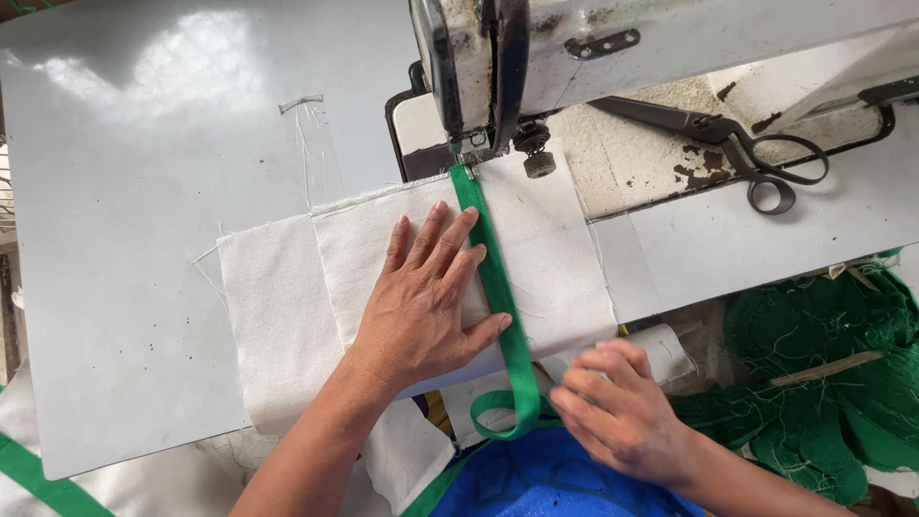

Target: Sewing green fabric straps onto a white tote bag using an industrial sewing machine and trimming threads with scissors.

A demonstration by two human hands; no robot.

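White cloth (287, 287) is being pressed flat under the open left grip (426, 306); green tape (498, 287) is being pinched just beside it by the right grip (617, 407).

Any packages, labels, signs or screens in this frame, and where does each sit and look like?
None in view: only a sewing machine, white cloth under the left hand, green tape, black scissors, and the right hand near the table edge.
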